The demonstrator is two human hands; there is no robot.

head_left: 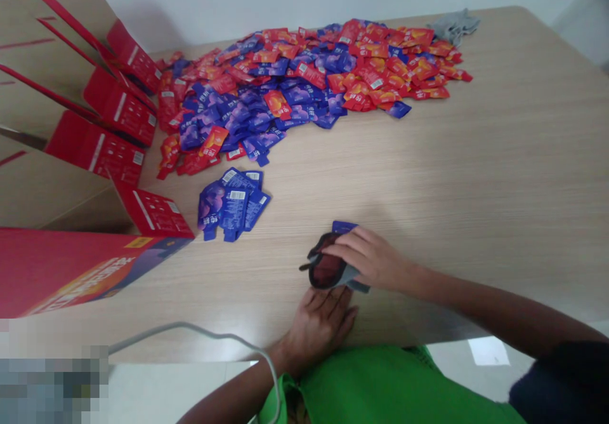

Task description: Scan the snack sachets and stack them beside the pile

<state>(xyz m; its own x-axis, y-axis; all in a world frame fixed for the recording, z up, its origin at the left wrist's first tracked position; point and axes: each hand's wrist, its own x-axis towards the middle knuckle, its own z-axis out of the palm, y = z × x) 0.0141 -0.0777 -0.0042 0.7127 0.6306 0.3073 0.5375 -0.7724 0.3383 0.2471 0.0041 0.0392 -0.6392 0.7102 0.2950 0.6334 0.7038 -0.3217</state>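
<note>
My right hand [375, 259] curls its fingers over a black-rimmed, dark reddish object [324, 270] with a small prong at its left; its exact kind is unclear. A grey part [351, 276] shows under the palm. Poking out above the fingertips is the end of a blue packet [343, 226], mostly covered. My left hand [321, 322] lies on the table just below, fingers stretched out and touching the object's lower edge. To the left lies a small stack of blue packets [235, 205], some with barcodes facing up.
A large pile of red packets [364, 97] and blue packets [242, 116] spreads across the back of the table [476, 176]. Opened red cardboard boxes [71, 271] stand at the left. A grey cloth [454, 25] lies behind the pile. A grey cable [190, 327] crosses the front edge.
</note>
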